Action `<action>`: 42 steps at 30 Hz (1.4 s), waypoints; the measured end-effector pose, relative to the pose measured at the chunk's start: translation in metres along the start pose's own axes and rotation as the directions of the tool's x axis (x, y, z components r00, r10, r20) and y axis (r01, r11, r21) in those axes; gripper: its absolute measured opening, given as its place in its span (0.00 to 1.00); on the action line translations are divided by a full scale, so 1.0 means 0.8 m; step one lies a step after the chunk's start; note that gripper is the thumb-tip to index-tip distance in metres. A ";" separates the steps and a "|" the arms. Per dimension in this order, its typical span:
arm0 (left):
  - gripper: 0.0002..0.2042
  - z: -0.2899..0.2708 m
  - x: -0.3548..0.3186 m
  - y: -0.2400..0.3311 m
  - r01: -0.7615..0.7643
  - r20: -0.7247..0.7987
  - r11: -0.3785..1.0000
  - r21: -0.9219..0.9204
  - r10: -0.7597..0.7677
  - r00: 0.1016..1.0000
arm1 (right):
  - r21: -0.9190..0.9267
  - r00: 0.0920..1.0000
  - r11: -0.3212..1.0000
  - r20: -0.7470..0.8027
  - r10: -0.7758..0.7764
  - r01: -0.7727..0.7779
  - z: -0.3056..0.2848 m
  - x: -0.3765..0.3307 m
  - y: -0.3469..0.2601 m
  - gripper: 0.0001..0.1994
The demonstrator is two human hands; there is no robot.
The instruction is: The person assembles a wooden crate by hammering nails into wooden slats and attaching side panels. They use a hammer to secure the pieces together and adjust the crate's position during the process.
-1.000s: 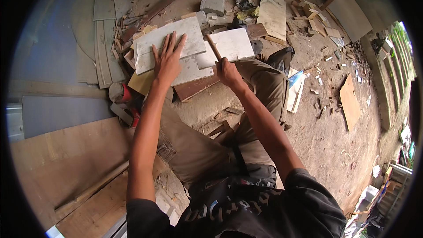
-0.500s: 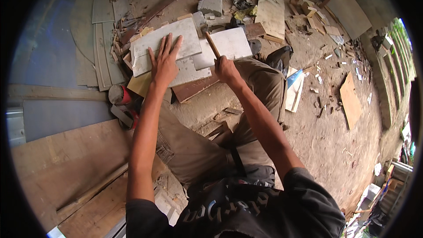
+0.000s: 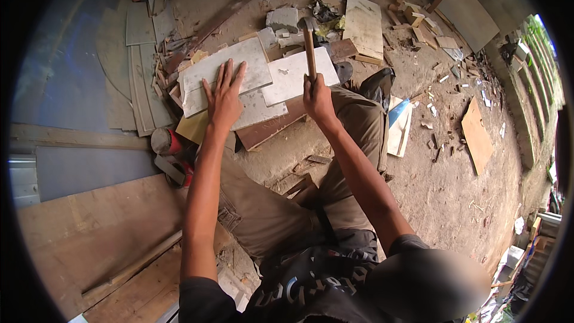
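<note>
My left hand lies flat with fingers spread on a whitish, stained board. My right hand is wrapped round the wooden handle of a hammer, its metal head raised at the far end. Under and behind the hammer is a second white board with a chipped patch on its face. The board under my left hand overlaps it at the left. Below them a further pale speckled board rests on a reddish-brown wooden piece.
A grey block and a pale wooden panel lie beyond the boards. Wood scraps litter the ground at right, near an orange-brown plywood piece. A red-sided can stands left of my legs. Large sheets lie at left.
My right hand has raised the hammer, so its head now shows above the boards. My left hand stays flat on the top board. The view has shifted slightly.
</note>
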State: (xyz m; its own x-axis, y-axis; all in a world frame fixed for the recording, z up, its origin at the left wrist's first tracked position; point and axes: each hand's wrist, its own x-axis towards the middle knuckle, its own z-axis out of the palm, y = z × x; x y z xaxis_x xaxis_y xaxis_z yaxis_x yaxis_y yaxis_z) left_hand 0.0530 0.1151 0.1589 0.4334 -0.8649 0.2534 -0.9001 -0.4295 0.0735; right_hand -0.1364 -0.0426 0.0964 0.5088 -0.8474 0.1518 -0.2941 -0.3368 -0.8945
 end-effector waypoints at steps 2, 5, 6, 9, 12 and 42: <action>0.45 -0.002 0.007 0.003 -0.012 0.000 1.000 0.001 0.012 1.000 | -0.057 1.000 0.998 0.020 0.006 -0.005 -0.004 -0.002 0.045 0.15; 0.45 0.001 0.001 0.004 -0.014 0.018 1.000 -0.005 0.014 1.000 | -0.154 0.994 0.986 0.077 0.073 -0.060 -0.008 -0.002 0.091 0.13; 0.45 0.000 -0.001 0.003 0.000 0.023 1.000 -0.002 0.000 1.000 | -0.131 0.995 0.990 0.085 0.061 -0.050 -0.010 -0.006 0.085 0.13; 0.44 -0.004 0.000 0.003 -0.008 -0.017 1.000 -0.001 0.008 1.000 | -0.114 0.999 0.993 0.022 0.037 -0.034 -0.008 -0.023 0.089 0.13; 0.43 0.003 0.005 0.012 -0.017 -0.022 0.999 -0.027 0.017 1.000 | -0.211 0.996 0.976 0.055 0.073 -0.060 -0.023 -0.017 0.125 0.13; 0.20 -0.063 -0.018 -0.100 0.468 -0.310 0.794 -0.388 -0.591 0.745 | 0.246 0.990 0.959 0.054 0.132 -0.141 -0.033 -0.069 0.087 0.26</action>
State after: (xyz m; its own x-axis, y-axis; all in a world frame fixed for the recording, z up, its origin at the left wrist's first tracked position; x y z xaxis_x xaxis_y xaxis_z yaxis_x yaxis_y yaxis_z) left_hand 0.1166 0.1754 0.1980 0.8404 -0.3102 0.4443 -0.5294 -0.6452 0.5509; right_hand -0.2063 -0.0299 0.0364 0.5083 -0.8611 0.0100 -0.1549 -0.1029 -0.9826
